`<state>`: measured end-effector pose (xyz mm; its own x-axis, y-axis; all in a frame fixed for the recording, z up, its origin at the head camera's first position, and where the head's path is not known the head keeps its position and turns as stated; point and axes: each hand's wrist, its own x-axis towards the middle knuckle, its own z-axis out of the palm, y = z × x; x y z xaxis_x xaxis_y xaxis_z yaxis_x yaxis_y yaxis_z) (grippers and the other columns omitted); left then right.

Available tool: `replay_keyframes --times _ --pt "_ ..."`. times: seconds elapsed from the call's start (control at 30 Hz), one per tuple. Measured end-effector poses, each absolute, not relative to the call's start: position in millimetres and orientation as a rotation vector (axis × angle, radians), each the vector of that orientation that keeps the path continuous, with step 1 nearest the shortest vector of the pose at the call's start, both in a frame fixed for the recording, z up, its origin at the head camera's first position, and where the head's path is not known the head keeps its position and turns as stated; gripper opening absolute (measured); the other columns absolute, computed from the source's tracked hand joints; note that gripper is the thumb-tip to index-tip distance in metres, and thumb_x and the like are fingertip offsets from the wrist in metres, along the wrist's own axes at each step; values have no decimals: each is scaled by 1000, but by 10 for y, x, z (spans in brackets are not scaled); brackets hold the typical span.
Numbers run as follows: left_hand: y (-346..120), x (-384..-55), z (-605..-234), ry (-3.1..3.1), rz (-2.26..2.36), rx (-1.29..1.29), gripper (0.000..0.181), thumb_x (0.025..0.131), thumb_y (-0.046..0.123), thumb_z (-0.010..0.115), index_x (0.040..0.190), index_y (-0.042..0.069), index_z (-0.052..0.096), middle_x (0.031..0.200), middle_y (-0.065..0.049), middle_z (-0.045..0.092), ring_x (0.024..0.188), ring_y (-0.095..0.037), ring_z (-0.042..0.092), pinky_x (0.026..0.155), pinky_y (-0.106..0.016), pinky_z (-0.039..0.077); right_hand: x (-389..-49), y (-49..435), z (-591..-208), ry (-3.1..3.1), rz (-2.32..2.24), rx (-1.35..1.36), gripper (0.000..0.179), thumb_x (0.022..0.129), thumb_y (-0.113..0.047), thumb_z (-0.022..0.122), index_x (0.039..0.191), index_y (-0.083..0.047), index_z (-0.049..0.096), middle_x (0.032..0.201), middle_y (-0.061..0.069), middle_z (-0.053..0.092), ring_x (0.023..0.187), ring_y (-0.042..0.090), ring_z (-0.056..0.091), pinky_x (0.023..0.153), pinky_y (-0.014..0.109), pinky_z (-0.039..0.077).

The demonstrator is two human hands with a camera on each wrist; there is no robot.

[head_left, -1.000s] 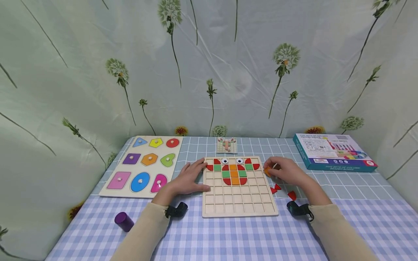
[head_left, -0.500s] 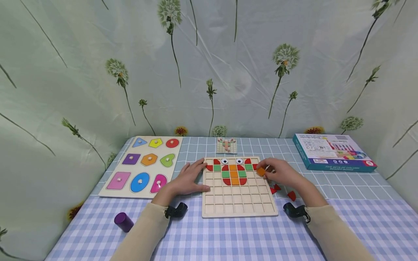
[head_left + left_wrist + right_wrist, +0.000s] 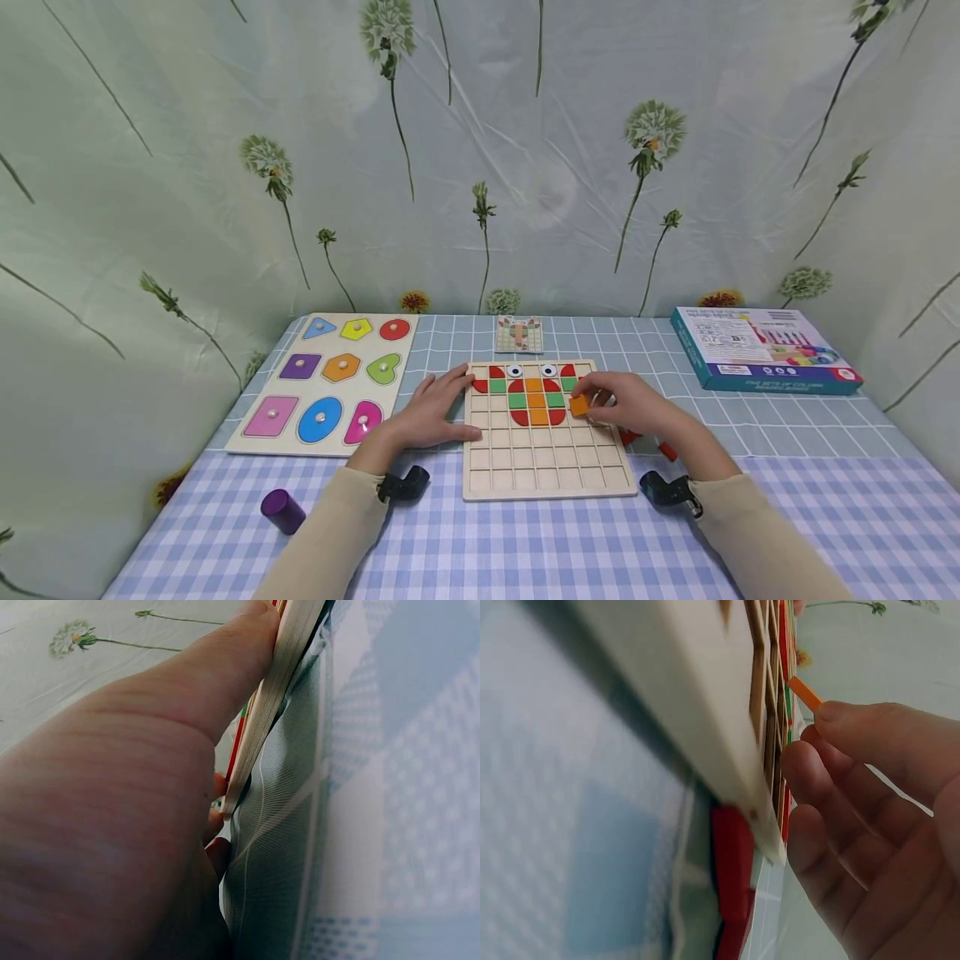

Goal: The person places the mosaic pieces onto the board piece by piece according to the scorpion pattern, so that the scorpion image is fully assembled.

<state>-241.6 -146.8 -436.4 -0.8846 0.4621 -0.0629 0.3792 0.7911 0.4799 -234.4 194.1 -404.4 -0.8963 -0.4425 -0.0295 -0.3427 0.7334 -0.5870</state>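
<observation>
A wooden grid board point(image 3: 550, 481) lies on the table, with red, green and orange tiles and two eye pieces set in its upper rows. My right hand point(image 3: 628, 406) pinches an orange square tile point(image 3: 579, 406) over the right part of the grid. In the right wrist view this orange tile point(image 3: 805, 694) is tilted, one edge close to the board. The left hand point(image 3: 432, 414) rests along the board's left edge, its thumb on the grid and its fingers spread near the upper corner. Loose red pieces point(image 3: 667, 451) lie right of the board, partly hidden by the right hand.
A small pattern card point(image 3: 519, 335) lies behind the board. To the left is a knobbed shape puzzle point(image 3: 313, 384), with a purple cylinder point(image 3: 283, 511) nearer the front. A boxed set point(image 3: 767, 350) stands at the back right. A floral curtain point(image 3: 555, 158) hangs behind the table.
My right hand has carried the orange tile leftward from beside the board's right edge to over the grid. The left hand has stayed in place.
</observation>
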Motion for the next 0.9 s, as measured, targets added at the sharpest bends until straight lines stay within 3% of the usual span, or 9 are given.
replay_keyframes --times 0.9 --pt "-1470 -2429 -4382 2798 686 656 97 82 58 73 159 16 29 169 -2 16 157 -23 16 128 -52 4 -2234 1644 -4080 2639 -901 -754 20 87 -14 76 106 -16 70 89 -5 66 78 12 56 69 20 51"
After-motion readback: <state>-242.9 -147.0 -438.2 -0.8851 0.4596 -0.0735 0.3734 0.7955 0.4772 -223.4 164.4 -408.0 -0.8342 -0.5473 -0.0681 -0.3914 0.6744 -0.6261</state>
